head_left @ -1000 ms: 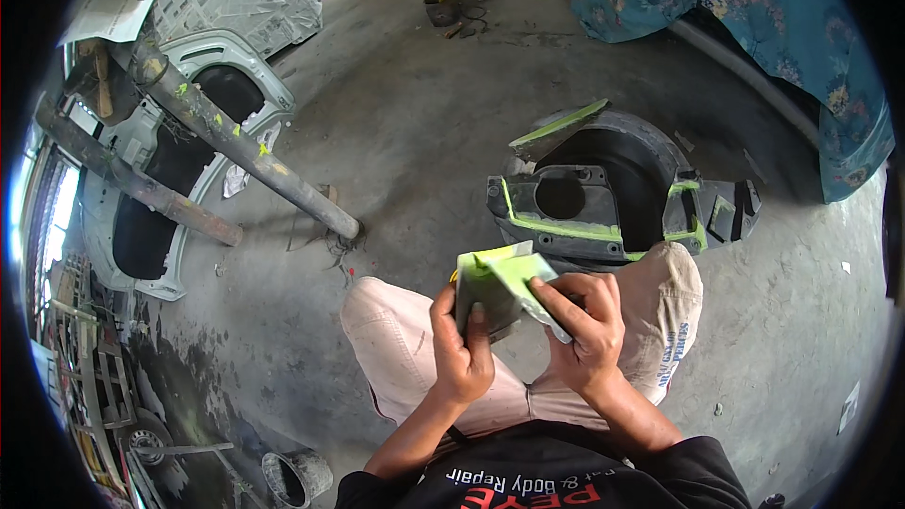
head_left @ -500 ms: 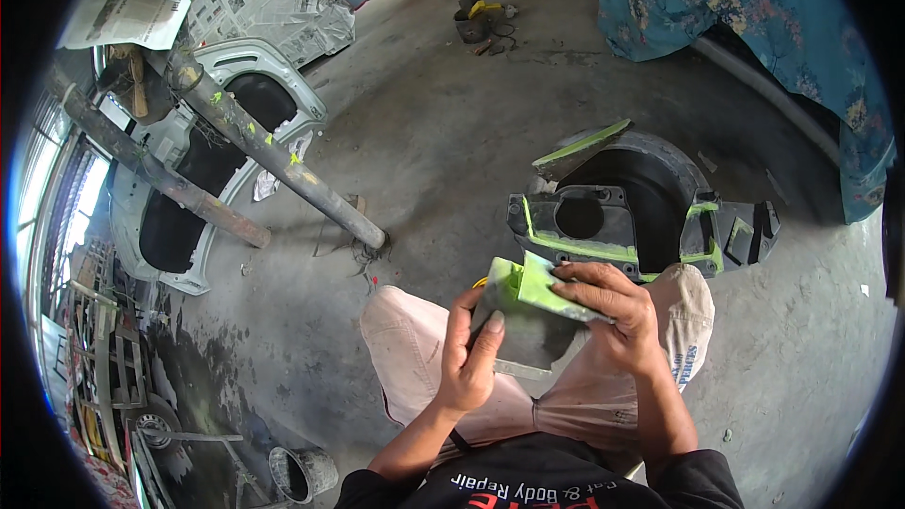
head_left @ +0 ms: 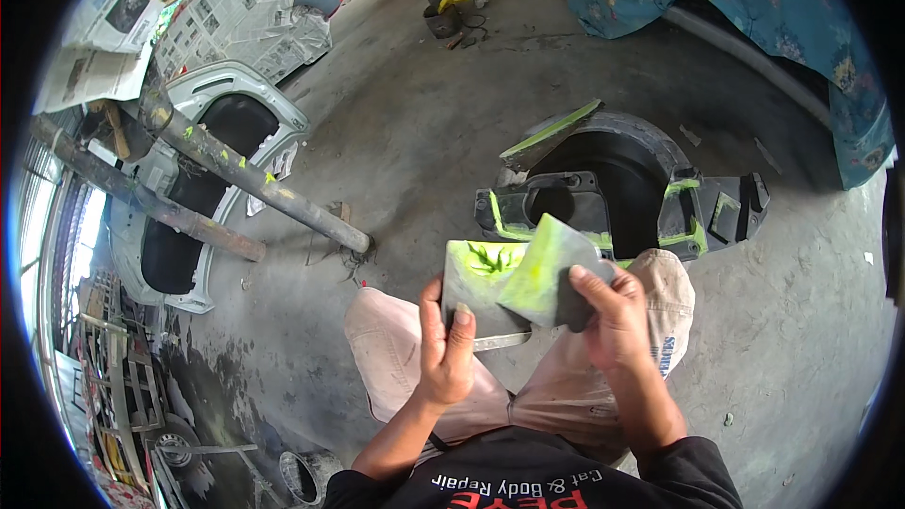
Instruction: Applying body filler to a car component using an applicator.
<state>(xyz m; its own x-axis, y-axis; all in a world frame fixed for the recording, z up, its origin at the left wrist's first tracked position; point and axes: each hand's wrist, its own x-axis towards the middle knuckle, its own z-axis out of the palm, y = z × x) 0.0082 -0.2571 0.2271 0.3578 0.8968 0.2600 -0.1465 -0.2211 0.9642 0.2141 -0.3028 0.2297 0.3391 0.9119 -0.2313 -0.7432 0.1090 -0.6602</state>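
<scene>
My left hand [head_left: 446,351] is closed on a flat grey putty board [head_left: 479,294], thumb on its face and fingers round its left edge. Bright green putty [head_left: 485,257] is smeared in a lump along the board's far edge. A thin, flat putty spreader [head_left: 539,275], coated in the same green, is pinched in my right hand [head_left: 617,325]. It slants over the board's right side; whether the two touch I cannot tell. Just beyond my hands lies a dark car body part [head_left: 603,200] with a round arch and green putty along several edges.
Grey concrete floor [head_left: 405,151] surrounds me. Two slanting pipes [head_left: 273,191] and a pale car door panel [head_left: 203,283] stand to the left. Far right hangs a blue flowered cloth [head_left: 754,28]. A bucket [head_left: 300,479] and a wheel [head_left: 176,441] sit at lower left.
My right hand has turned the spreader so its green face shows, tilted upward over the board. The board now lies flatter to view, showing more of its putty. The whole view has shifted slightly.
</scene>
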